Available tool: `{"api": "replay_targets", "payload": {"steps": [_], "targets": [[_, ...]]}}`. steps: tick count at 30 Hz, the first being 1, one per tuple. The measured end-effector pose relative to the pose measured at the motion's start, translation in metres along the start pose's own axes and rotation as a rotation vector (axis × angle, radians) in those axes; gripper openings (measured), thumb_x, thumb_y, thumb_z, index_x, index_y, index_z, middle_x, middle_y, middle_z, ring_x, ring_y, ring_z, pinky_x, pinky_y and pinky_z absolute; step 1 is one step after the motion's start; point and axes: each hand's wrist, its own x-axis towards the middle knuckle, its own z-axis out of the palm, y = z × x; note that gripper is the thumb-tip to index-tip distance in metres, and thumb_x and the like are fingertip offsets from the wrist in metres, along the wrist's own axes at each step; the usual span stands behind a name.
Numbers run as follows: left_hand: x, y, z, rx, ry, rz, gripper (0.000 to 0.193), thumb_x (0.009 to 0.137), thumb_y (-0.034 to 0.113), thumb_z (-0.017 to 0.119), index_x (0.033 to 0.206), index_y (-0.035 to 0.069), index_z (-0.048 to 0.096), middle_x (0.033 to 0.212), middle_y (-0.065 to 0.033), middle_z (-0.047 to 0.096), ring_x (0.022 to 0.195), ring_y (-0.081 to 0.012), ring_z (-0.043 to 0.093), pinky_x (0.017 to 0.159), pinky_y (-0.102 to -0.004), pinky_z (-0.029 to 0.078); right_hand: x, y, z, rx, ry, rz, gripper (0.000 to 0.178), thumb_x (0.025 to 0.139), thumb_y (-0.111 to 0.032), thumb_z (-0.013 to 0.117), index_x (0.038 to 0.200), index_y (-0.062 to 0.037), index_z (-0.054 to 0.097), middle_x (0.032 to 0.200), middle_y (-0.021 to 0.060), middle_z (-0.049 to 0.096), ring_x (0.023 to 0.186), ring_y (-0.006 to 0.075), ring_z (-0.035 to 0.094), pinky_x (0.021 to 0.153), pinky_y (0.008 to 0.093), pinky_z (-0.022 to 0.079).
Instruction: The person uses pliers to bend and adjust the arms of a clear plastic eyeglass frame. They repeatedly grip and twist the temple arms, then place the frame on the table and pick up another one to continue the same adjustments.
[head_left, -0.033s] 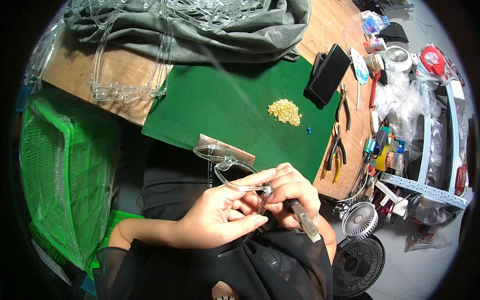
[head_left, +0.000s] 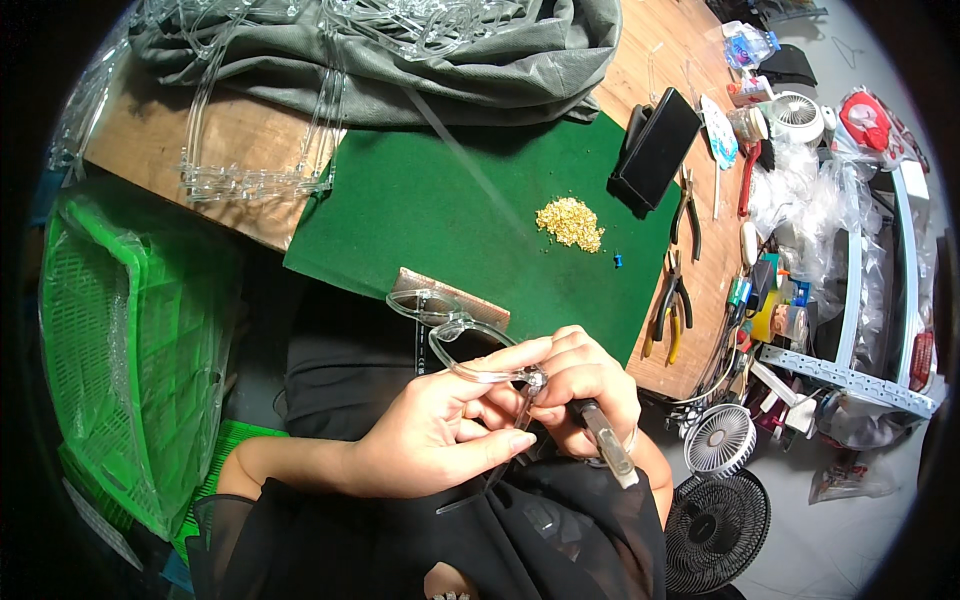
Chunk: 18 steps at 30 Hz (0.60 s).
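Between my fingers is a pair of clear plastic eyeglass frames point(head_left: 438, 345), its rims pointing away from me over the near edge of the mat. My left hand point(head_left: 425, 430) is closed on the side of the frames, near the hinge; a temple hangs down below. My right hand point(head_left: 590, 385) pinches close to the same hinge and grips what looks like a screwdriver with a dark collar and a translucent handle point(head_left: 610, 450). The screwdriver's tip is hidden by my fingers. A pinkish pad point(head_left: 480, 308) lies at the mat's edge, behind the frames.
On the green mat point(head_left: 430, 200) are a pile of tiny gold pieces point(head_left: 570, 223), a blue pin point(head_left: 618, 261) and a black case point(head_left: 655, 150). Pliers point(head_left: 670, 305) lie to the right. More clear frames point(head_left: 255, 183) sit far left, above green crates point(head_left: 140, 350). Fans point(head_left: 720, 440) stand right.
The screwdriver handle in my right hand has turned and shifted slightly. My left hand and the eyeglass frames have stayed in place.
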Motion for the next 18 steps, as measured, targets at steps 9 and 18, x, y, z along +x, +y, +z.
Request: {"api": "replay_targets", "payload": {"steps": [9, 18], "targets": [[-0.0013, -0.0049, -0.0019, -0.023, -0.013, 0.008, 0.074, 0.079, -0.016, 0.058, 0.142, 0.003, 0.025, 0.096, -0.0050, 0.051, 0.087, -0.0099, 0.057, 0.081, -0.0240, 0.050, -0.0020, -0.0013, 0.0056, -0.029, 0.053, -0.007, 0.014, 0.079, -0.013, 0.070, 0.082, -0.0048, 0.059, 0.072, 0.0063, 0.059, 0.065, 0.0215, 0.057, 0.062, 0.0333, 0.044], [-0.0017, -0.0008, -0.0014, 0.019, -0.023, -0.006, 0.073, 0.079, -0.016, 0.057, 0.142, 0.003, 0.025, 0.094, -0.0052, 0.051, 0.089, -0.0114, 0.058, 0.082, -0.0252, 0.051, -0.0011, -0.0028, 0.0045, 0.004, 0.030, 0.008, 0.014, 0.079, -0.013, 0.070, 0.081, -0.0048, 0.060, 0.072, 0.0058, 0.059, 0.064, 0.0207, 0.057, 0.062, 0.0325, 0.044]]}}
